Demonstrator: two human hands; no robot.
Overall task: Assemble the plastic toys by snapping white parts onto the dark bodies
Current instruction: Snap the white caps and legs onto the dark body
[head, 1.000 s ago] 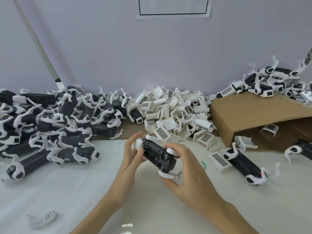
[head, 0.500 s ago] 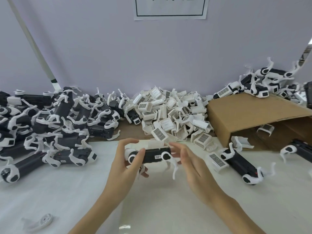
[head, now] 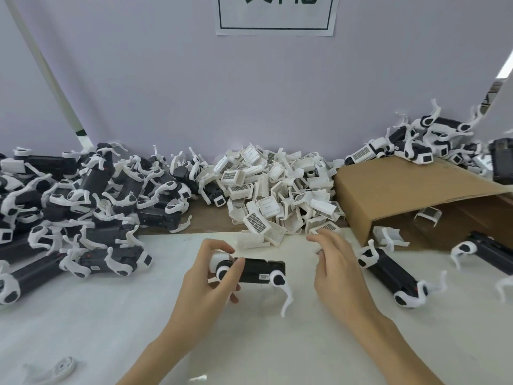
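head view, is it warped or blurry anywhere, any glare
Head view: wide-angle bend, the pole at far left leans; soft, even light, faint shadows on the white table; bright glare patch at upper right edge; right hand slightly blurred.

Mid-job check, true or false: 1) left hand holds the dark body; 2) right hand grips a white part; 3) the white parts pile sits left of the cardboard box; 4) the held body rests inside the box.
1) True: the left hand grips the dark body.
2) False: the right hand is open, holding nothing.
3) True: the white parts pile lies left of the cardboard box.
4) False: it is held over the white table.
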